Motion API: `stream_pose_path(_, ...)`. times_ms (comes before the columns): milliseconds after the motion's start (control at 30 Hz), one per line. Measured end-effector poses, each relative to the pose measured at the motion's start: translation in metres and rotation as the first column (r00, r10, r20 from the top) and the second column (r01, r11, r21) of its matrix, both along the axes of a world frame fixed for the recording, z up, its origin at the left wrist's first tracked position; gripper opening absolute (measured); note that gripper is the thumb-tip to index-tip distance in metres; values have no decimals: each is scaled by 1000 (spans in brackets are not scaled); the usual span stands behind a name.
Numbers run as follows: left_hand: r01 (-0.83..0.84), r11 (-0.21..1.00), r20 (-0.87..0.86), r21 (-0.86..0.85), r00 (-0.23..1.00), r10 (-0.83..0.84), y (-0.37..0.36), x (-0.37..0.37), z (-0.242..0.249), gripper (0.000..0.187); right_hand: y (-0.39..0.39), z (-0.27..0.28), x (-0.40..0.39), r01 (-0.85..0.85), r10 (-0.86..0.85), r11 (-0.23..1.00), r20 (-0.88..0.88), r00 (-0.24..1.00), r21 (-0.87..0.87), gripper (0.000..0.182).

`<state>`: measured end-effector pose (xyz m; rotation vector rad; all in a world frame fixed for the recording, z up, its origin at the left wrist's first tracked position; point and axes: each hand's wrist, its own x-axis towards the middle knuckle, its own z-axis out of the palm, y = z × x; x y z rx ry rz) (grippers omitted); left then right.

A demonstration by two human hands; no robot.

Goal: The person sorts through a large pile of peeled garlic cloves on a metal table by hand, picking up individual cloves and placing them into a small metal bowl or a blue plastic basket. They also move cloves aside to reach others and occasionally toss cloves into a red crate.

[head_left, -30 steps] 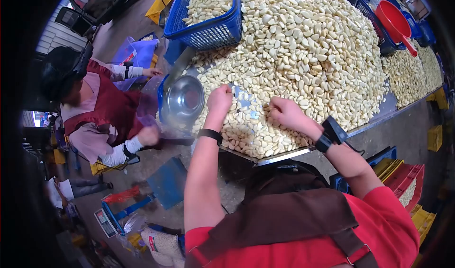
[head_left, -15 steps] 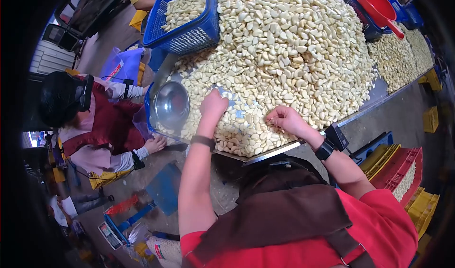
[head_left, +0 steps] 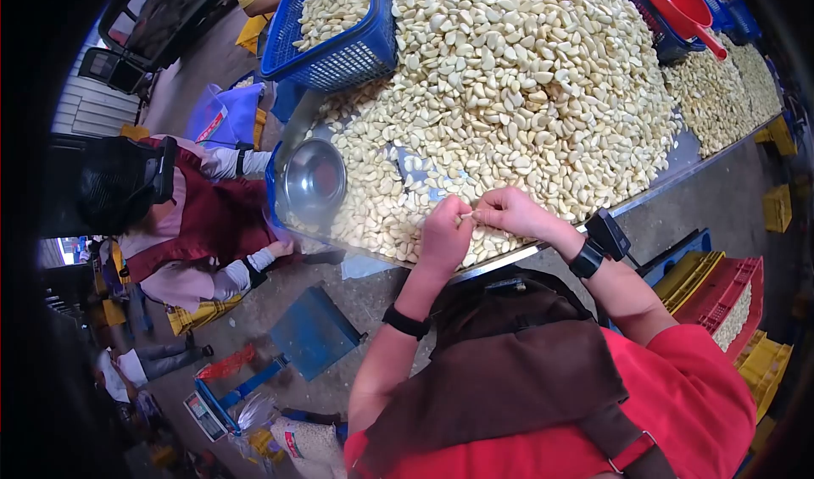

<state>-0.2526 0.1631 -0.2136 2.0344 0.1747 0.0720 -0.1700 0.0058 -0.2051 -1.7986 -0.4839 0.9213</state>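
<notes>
Peeled garlic cloves (head_left: 526, 72) lie in a big heap on a metal-edged table in front of me. Close to the table's near edge, my left hand (head_left: 446, 231) and my right hand (head_left: 514, 213) meet over the cloves, fingertips almost touching. A small pale garlic clove (head_left: 465, 216) shows between them, pinched by the fingers of both hands. Left of my hands, a round metal bowl (head_left: 315, 174) rests at the table's corner among scattered cloves.
A blue basket (head_left: 348, 59) of cloves stands at the back left, and a red scoop (head_left: 678, 4) at the back right. A person in a dark red apron (head_left: 216, 216) sits at left. A blue platform scale (head_left: 315, 333) and stacked crates (head_left: 721, 309) are on the floor.
My left hand has moved right and toward me, from the cloves near the bowl to my right hand. The view has shifted slightly.
</notes>
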Motion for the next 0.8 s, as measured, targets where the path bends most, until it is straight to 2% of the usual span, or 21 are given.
stream_pose_path(33, 15, 978, 163, 207, 985, -49, -3, 0, 3, 15, -1, 2, -1, -3, 3, 1000, 2, 1000, 2, 14)
stream_pose_path(100, 36, 972, 152, 234, 986, -73, -8, -3, 13, 15, -8, 7, -3, -72, 74, 996, 22, 997, -59, 16)
stream_pose_path(167, 167, 907, 160, 387, 956, -245, -13, -4, 23, 8, -17, 10, -9, -76, 79, 995, 52, 995, -66, 17)
stream_pose_path(267, 266, 888, 146, 374, 929, -340, -24, -1, 38, 4, -28, 13, -14, -143, 187, 972, 243, 952, -188, 21)
stream_pose_path(300, 319, 879, 148, 356, 909, -390, -27, 0, 40, 4, -31, 14, -18, -142, 185, 973, 243, 952, -184, 21)
stream_pose_path(367, 353, 879, 156, 320, 896, -417, -29, 6, 42, 5, -39, 15, -25, 19, -11, 999, 176, 984, -44, 20)
stream_pose_path(400, 350, 899, 207, 265, 890, -407, -31, 9, 45, 4, -39, 13, -32, 165, -162, 975, -29, 986, 149, 18)
stream_pose_path(433, 346, 915, 258, 208, 883, -393, -33, 11, 46, 4, -44, 15, -34, 166, -164, 974, -29, 986, 151, 18)
stream_pose_path(467, 348, 914, 257, 210, 882, -395, -40, 11, 46, 4, -49, 19, -35, 378, -272, 894, -382, 883, 239, 16)
stream_pose_path(500, 341, 931, 164, -126, 933, -320, -49, 11, 45, 6, -51, 23, -37, 590, -290, 772, -693, 660, 238, 15)
stream_pose_path(533, 265, 856, 44, -444, 961, -274, -53, 12, 45, 8, -51, 21, -39, 634, -274, 721, -727, 630, 277, 13)
stream_pose_path(567, 266, 857, 44, -441, 960, -276, -48, 14, 45, 8, -59, 27, -39, 646, -316, 702, -682, 660, 300, 14)
stream_pose_path(600, 294, 833, -92, -468, 921, -378, -38, 19, 46, 15, -73, 36, -36, 653, -356, 683, -632, 688, 326, 16)
stream_pose_path(633, 314, 808, -225, -500, 853, -471, -25, 24, 46, 23, -100, 40, -34, 607, -440, 726, -459, 772, 324, 18)
stream_pose_path(667, 314, 849, -319, -425, 826, -465, -1, 32, 41, 36, -138, 47, -32, 450, -400, 860, -230, 887, 240, 18)
stream_pose_path(700, 261, 879, -359, -398, 838, -411, 32, 38, 5, 37, -177, 49, -35, 374, -360, 927, -256, 897, 9, 17)
stream_pose_path(733, 195, 969, -101, -150, 972, -211, 65, 43, -52, 24, -208, 48, -40, 285, -351, 929, -321, 879, -235, 19)
stream_pose_path(767, -14, 992, -220, 125, 975, 41, 90, 55, -39, 21, -241, 22, -56, 121, -73, 837, 110, 991, -534, 19)
stream_pose_path(800, -164, 955, -366, 248, 897, 249, 103, 71, -13, 23, -264, 10, -70, 18, 419, 287, 143, 897, -958, 18)
